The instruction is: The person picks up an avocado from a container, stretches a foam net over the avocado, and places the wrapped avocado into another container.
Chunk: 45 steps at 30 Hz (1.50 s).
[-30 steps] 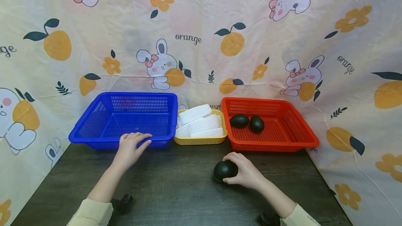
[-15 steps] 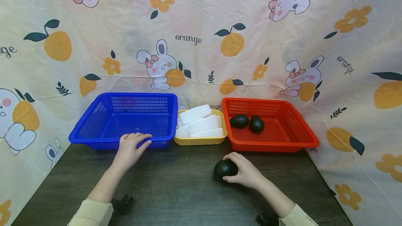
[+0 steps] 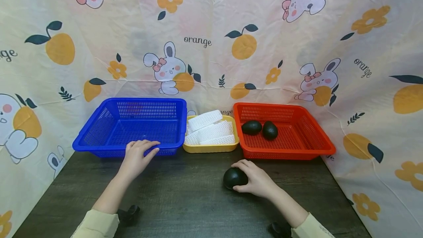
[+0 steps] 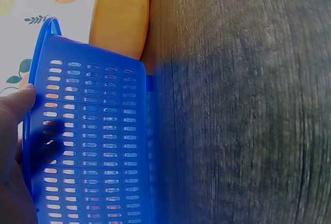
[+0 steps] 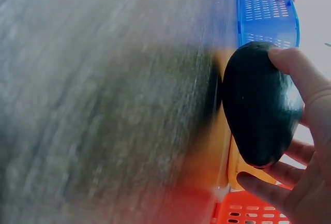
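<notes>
A dark green, smooth avocado (image 3: pixel 235 178) is gripped in my right hand (image 3: pixel 254 180), low over the dark wood table in front of the yellow basket. In the right wrist view the thumb lies near one end of the avocado (image 5: pixel 261 105) and the fingers reach behind it. My left hand (image 3: pixel 137 157) holds the front rim of the blue plastic basket (image 3: pixel 99 150), thumb on the near side and fingers over the rim. The left wrist view has the thumb (image 4: pixel 23 100) right at that rim. Two more avocados (image 3: pixel 252 127) lie in the red basket (image 3: pixel 287 154).
Between the blue and red baskets stands a small yellow basket (image 3: pixel 211 149) full of white foam net sleeves (image 3: pixel 214 131). A printed cloth (image 3: pixel 211 65) hangs behind the table (image 3: pixel 185 201). Black straps (image 3: pixel 129 214) show near both wrists.
My right hand and its avocado have shifted slightly to the left. The left hand has stayed on the blue basket's rim.
</notes>
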Each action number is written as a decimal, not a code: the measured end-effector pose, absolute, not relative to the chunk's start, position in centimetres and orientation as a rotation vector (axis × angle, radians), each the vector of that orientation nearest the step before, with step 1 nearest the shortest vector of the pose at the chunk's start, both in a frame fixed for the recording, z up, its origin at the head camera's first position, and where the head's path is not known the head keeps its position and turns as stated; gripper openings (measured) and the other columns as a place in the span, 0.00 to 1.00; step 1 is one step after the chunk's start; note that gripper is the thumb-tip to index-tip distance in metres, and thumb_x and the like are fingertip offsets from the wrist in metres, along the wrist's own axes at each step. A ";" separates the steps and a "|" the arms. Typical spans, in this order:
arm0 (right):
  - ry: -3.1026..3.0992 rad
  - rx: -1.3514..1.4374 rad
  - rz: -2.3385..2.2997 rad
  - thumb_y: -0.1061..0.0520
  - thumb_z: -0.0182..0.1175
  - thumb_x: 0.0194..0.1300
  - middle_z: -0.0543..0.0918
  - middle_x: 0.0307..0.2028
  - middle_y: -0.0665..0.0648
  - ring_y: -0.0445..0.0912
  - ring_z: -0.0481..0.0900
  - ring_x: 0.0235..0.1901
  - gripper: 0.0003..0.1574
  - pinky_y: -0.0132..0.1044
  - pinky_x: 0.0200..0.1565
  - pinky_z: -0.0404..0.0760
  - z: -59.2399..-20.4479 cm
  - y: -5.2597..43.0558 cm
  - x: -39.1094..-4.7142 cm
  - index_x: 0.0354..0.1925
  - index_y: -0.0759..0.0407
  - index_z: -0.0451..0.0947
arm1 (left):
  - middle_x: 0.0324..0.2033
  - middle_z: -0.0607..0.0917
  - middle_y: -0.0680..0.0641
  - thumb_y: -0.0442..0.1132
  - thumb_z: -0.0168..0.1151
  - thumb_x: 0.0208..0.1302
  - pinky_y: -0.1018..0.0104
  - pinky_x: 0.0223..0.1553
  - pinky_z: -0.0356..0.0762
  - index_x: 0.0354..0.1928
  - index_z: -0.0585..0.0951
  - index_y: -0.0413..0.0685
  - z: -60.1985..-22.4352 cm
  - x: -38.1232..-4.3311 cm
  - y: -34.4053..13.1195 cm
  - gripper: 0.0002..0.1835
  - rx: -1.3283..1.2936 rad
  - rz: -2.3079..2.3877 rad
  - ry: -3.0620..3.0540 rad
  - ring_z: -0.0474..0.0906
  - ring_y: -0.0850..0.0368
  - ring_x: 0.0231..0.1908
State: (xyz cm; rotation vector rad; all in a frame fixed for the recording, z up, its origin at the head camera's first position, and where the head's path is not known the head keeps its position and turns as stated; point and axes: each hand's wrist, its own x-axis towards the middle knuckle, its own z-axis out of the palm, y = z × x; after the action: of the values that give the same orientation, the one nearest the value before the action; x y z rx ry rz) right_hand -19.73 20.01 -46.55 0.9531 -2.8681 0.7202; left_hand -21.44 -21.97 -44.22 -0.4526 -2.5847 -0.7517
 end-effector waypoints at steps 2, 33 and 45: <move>-2.873 0.954 0.719 0.42 0.74 0.47 0.72 0.53 0.45 0.43 0.71 0.50 0.40 0.47 0.44 0.76 -46.6 20.0 -19.7 0.58 0.49 0.73 | 0.41 0.84 0.44 0.40 0.63 0.64 0.37 0.55 0.53 0.51 0.83 0.45 -44.3 -21.4 -21.9 0.14 -0.453 -0.752 -2.586 0.76 0.42 0.46; -2.905 0.965 0.713 0.45 0.74 0.49 0.72 0.56 0.49 0.47 0.72 0.53 0.43 0.49 0.48 0.75 -46.1 19.8 -19.7 0.62 0.49 0.70 | 0.44 0.83 0.41 0.40 0.62 0.65 0.36 0.55 0.53 0.52 0.82 0.45 -43.4 -21.0 -21.9 0.15 -0.436 -0.716 -2.669 0.75 0.39 0.49; -2.899 0.990 0.687 0.45 0.73 0.50 0.74 0.54 0.49 0.45 0.72 0.52 0.39 0.47 0.51 0.74 -45.1 20.2 -20.0 0.60 0.51 0.73 | 0.49 0.82 0.37 0.42 0.61 0.66 0.35 0.55 0.55 0.53 0.82 0.46 -42.4 -21.2 -21.9 0.16 -0.432 -0.691 -2.755 0.68 0.32 0.58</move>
State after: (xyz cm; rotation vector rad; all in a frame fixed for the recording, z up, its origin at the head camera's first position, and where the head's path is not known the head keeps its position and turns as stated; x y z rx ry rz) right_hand -19.99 20.20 -45.09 0.9900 -2.8995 0.6873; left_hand -21.16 -21.95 -42.45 -0.4321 -2.7550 -0.6911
